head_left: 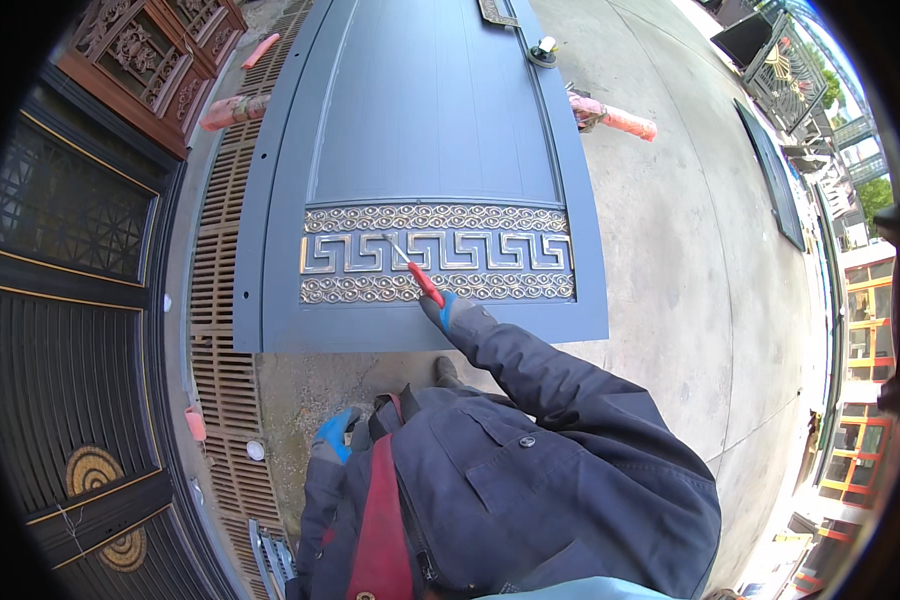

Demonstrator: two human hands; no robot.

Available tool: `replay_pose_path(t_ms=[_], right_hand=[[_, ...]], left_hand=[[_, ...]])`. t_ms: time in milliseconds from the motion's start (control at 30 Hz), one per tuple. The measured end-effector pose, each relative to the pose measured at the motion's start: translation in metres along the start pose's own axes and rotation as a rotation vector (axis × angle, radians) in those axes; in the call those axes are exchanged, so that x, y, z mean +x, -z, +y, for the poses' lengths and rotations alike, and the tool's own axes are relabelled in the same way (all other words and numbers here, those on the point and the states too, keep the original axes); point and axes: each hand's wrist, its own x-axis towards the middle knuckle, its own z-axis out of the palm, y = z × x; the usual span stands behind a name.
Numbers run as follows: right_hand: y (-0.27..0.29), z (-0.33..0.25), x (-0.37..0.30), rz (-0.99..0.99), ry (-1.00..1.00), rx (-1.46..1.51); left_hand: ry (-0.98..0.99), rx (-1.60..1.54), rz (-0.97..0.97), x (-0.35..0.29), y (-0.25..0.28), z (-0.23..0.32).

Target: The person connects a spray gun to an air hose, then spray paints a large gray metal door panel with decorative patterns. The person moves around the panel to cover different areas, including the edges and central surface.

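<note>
In the head view, nearest the camera, a dark work jacket (pixel 530 470) fills the lower middle, a maroon strap (pixel 380 520) running down its front. The right hand (pixel 448 311), in a blue and dark glove, is closed around the handle of a red-handled tool (pixel 426 285); the tool's thin, pale shaft slants forward and left. The right arm bends in from the lower right, its forearm angled forward and left over the panel's near edge. Beneath the tool is a large blue-grey panel (pixel 430 120), lying flat ahead of the person. The shaft's end is over a raised angular key-pattern band (pixel 515 250), between two scrollwork borders (pixel 500 218); whether it touches cannot be told. The left hand (pixel 336 434), gloved in blue, hangs low beside the body, short of the panel, its fingers curved; whether it holds anything cannot be told.
</note>
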Motion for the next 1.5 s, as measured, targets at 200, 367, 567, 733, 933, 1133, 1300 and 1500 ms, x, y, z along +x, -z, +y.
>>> replay_pose_path(t_ms=[200,367,567,733,933,1133,1300,1500], right_hand=[[0.048,0.073,-0.009,0.294,-0.375,0.806],[-0.015,-0.01,-0.026,-0.392,0.374,-0.129],[0.045,0.076,-0.06,-0.002,0.092,0.045],[0.07,0.192,-0.096,0.569,-0.478,0.829],[-0.033,0.111,-0.103,0.126,-0.051,0.069],[-0.039,0.113,-0.112,0.617,-0.502,1.049],[-0.039,0.139,-0.079,0.503,-0.348,0.671],[0.038,0.18,-0.063,0.578,-0.457,0.591]], left_hand=[[0.283,-0.113,-0.272,0.079,-0.039,0.029],[-0.207,0.158,-0.112,0.13,-0.05,0.121],[-0.455,0.087,0.042,0.128,-0.041,0.122],[-0.163,-0.102,-0.155,0.105,-0.035,0.044],[-0.403,0.048,-0.274,0.118,-0.011,0.031],[-0.275,0.101,-0.219,0.08,0.036,0.042],[-0.402,-0.029,-0.251,0.067,0.043,0.024],[-0.27,0.007,-0.207,0.038,0.066,0.009]])
